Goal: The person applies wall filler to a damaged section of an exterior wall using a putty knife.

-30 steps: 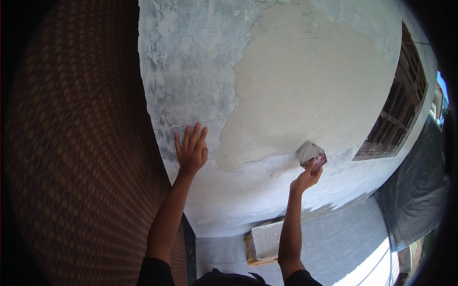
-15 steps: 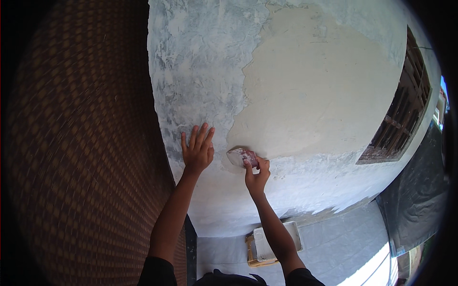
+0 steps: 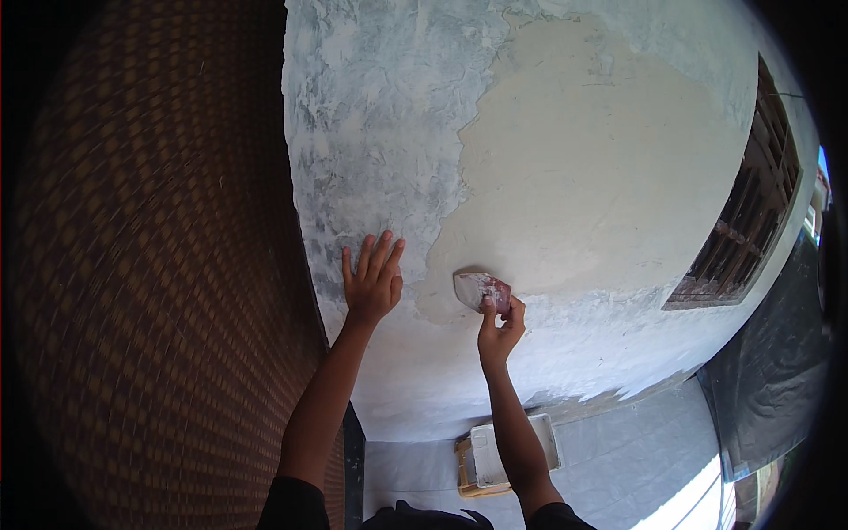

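My right hand point(image 3: 501, 329) grips a putty knife point(image 3: 482, 291) by its reddish, putty-smeared end. The pale blade lies against the wall point(image 3: 371, 106), at the lower edge of a smooth beige patch of putty point(image 3: 592, 168). Left of it, my left hand point(image 3: 374, 281) rests flat on the rough white-grey surface with its fingers spread, holding nothing. The patch has an uneven left border, and streaky whitish coating surrounds it.
A brown woven panel point(image 3: 177, 265) stands close on the left. A barred window opening point(image 3: 738, 212) is at the right. Below, a white tray point(image 3: 486, 455) sits on a yellowish box point(image 3: 465, 473) on grey sheeting point(image 3: 609, 450). Dark sheeting point(image 3: 768, 353) hangs at lower right.
My right hand and the putty knife have shifted right along the wall, leaving beige putty where the blade was. My left hand stays flat on the wall; the view has shifted slightly.
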